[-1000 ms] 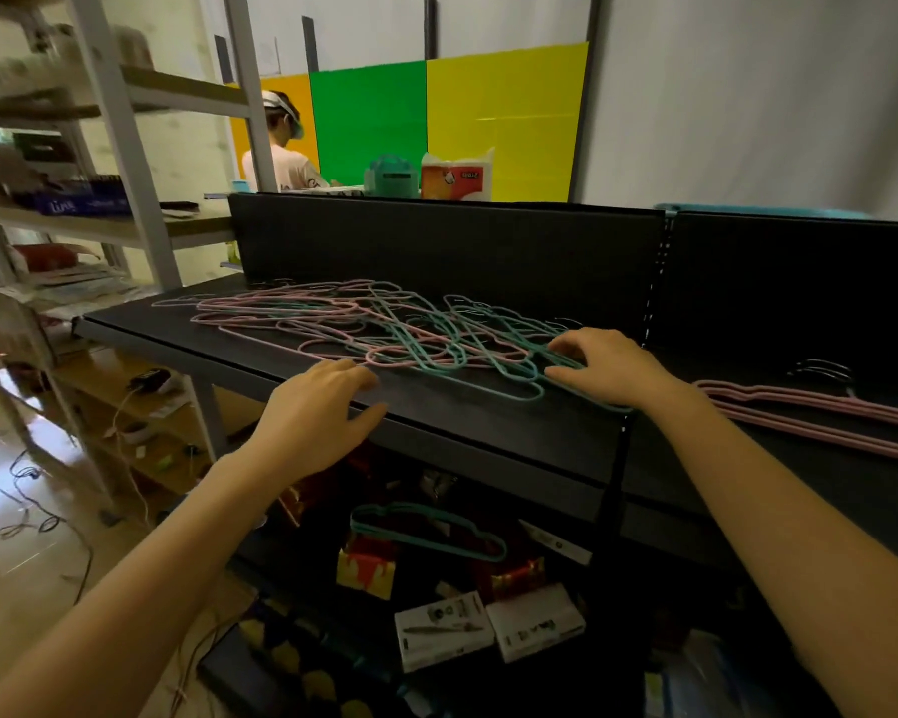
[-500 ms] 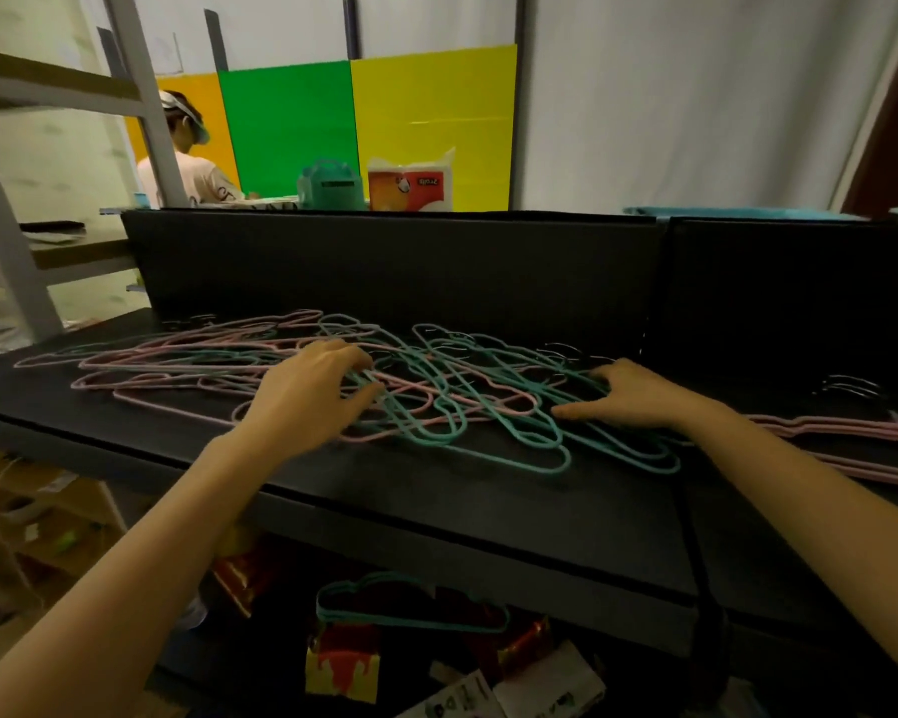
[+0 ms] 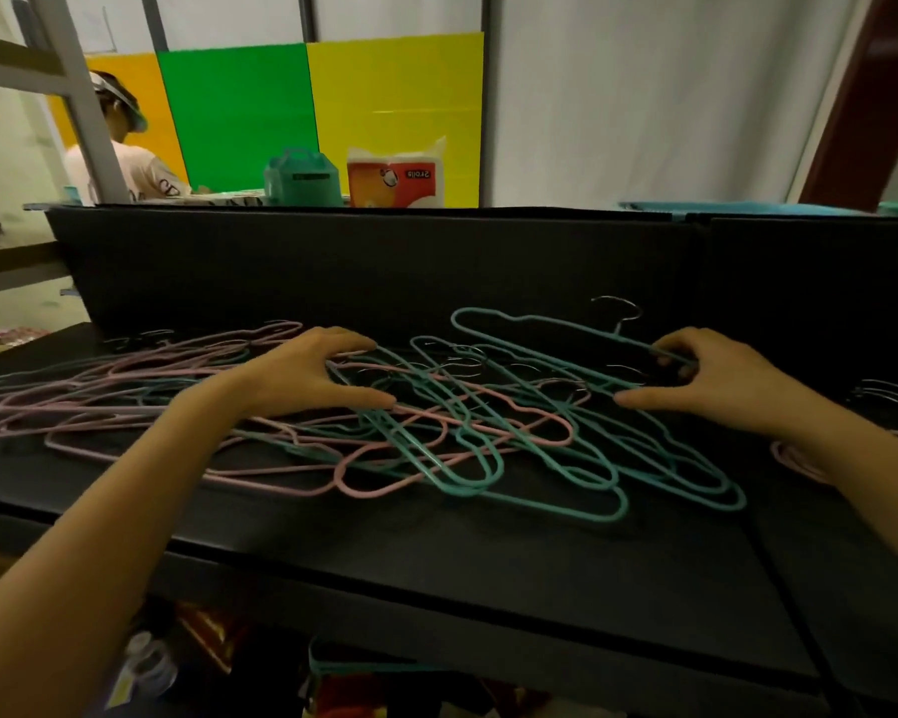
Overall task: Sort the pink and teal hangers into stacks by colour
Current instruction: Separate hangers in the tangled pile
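A tangle of pink and teal wire hangers (image 3: pixel 452 432) lies on the black table (image 3: pixel 488 551), with mostly pink hangers (image 3: pixel 99 391) spreading left. My left hand (image 3: pixel 307 378) rests on the middle of the tangle, fingers spread and thumb stretched right. My right hand (image 3: pixel 706 378) curls its fingers round the right end of a teal hanger (image 3: pixel 535 326). That hanger is tipped up off the pile at the back, its metal hook standing up. A separate stack of pink hangers (image 3: pixel 794 458) lies at the right, partly behind my right forearm.
A black upright panel (image 3: pixel 384 261) walls the table's back. Behind it stand a teal box (image 3: pixel 302 173) and a tissue pack (image 3: pixel 395 173), and a person (image 3: pixel 120 163) is at the back left. A metal rack (image 3: pixel 73 95) is at left. One teal hanger (image 3: pixel 353 665) lies below the table.
My right hand has closed on a teal hanger at the back right and raised it off the pile. My left hand has slid further onto the tangle. The camera has come closer.
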